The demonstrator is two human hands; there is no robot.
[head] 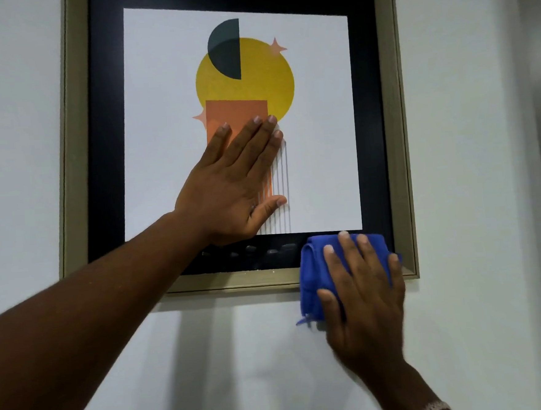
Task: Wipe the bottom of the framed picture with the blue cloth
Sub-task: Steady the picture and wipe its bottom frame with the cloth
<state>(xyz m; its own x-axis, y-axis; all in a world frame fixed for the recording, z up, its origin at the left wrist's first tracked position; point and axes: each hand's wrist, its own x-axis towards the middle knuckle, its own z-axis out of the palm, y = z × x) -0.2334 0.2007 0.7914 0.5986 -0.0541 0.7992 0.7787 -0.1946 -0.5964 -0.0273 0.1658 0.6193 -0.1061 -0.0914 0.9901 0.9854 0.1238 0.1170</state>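
The framed picture (397, 132) hangs on a white wall, with a pale gold frame, a black mat and a print of yellow, orange and dark shapes. My left hand (235, 181) lies flat and open against the glass over the print's lower middle. A folded blue cloth (315, 265) covers the bottom right part of the frame, over the black mat and the lower gold rail. My right hand (361, 291) presses on the cloth with fingers spread across it, and part of the cloth hangs below the frame.
The white wall (17, 126) surrounds the picture on all sides. A watch band (434, 409) shows on my right wrist at the bottom edge. The glass over the bottom mat shows reflections of my fingers.
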